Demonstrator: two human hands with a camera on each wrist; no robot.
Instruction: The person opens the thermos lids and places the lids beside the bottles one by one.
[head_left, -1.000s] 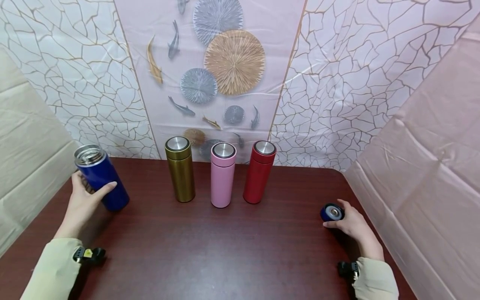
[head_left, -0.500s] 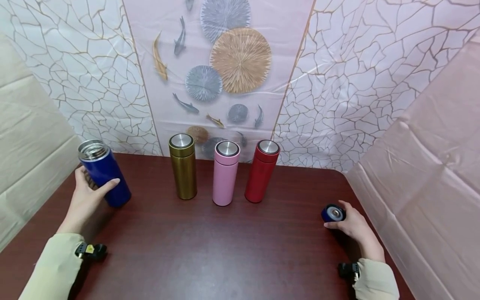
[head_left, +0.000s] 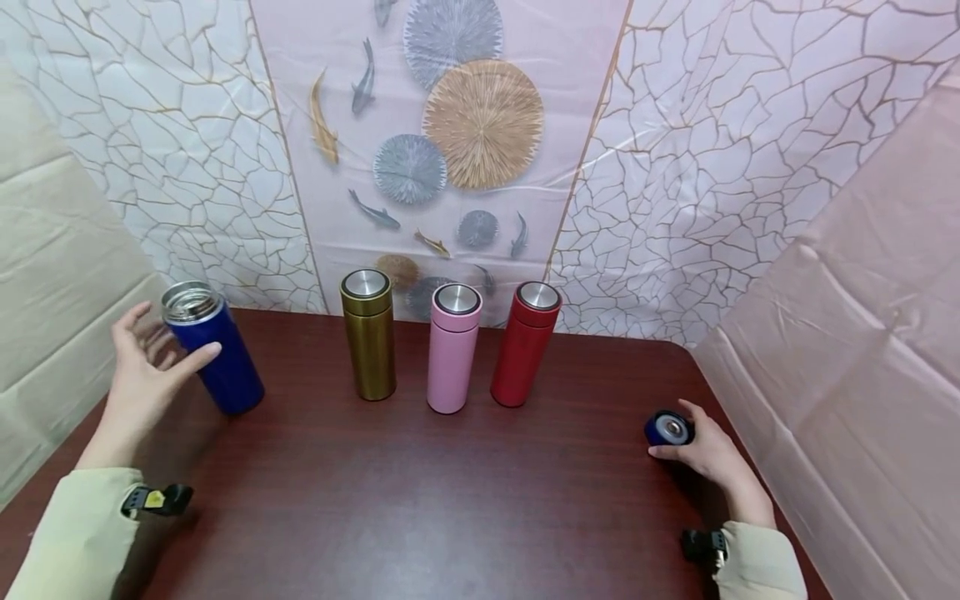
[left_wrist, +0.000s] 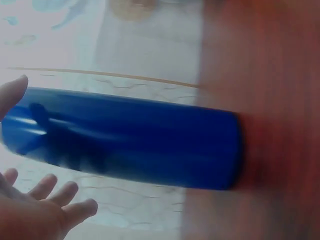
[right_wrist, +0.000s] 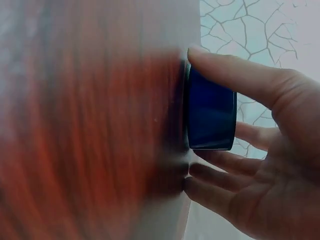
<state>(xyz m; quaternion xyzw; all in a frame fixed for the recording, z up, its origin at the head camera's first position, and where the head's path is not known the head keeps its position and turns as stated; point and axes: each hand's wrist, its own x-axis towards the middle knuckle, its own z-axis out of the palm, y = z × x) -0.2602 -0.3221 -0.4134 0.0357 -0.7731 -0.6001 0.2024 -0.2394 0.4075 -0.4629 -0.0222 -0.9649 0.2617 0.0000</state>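
An uncapped blue thermos bottle [head_left: 223,358] stands at the table's left side, its steel mouth facing up. Beside it, my left hand [head_left: 142,379] has spread, relaxed fingers. In the left wrist view, a gap shows between the fingertips [left_wrist: 82,210] and the blue wall; the thumb lies close to the bottle's upper part. Far to the right, my right hand [head_left: 708,447] holds the blue bottle lid [head_left: 670,428] between thumb and fingers, with its hollow side up. In the right wrist view, the lid [right_wrist: 212,112] sits at the tabletop, touching or nearly touching it.
Capped thermos bottles in gold [head_left: 369,337], pink [head_left: 452,354] and red [head_left: 525,346] stand in a row at the back middle of the dark wooden table [head_left: 450,492]. Behind it hangs a patterned cloth backdrop [head_left: 480,125], with plain cloth at both sides.
My left hand has let go of the blue bottle and drawn back to the left. The bottle stays standing. My right hand still holds the lid in the same place.
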